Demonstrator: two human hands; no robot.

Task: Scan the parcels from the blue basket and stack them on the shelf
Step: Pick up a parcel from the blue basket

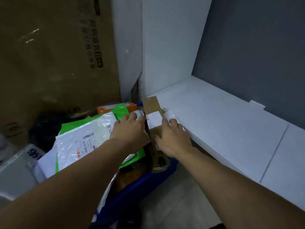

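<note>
A long narrow brown cardboard parcel (151, 106) with a white label lies tilted across the right side of the blue basket (140, 187), its far end at the shelf's corner. My left hand (130, 129) grips its left side and my right hand (173, 138) grips its right side. Under my right fingers shows a crinkled white plastic bag (170, 115). The basket holds several more parcels: a white mailer with a barcode label (85, 139), a green bag (121, 111) and an orange box (113, 107). The white shelf board (222, 123) stretches to the right, bare.
A large brown carton (54, 55) stands behind the basket on the left. A white upright panel (165, 47) and a grey back wall (255, 47) bound the shelf. A clear plastic-wrapped item (14, 171) lies at the lower left. Pale floor tiles (173, 204) show below the shelf.
</note>
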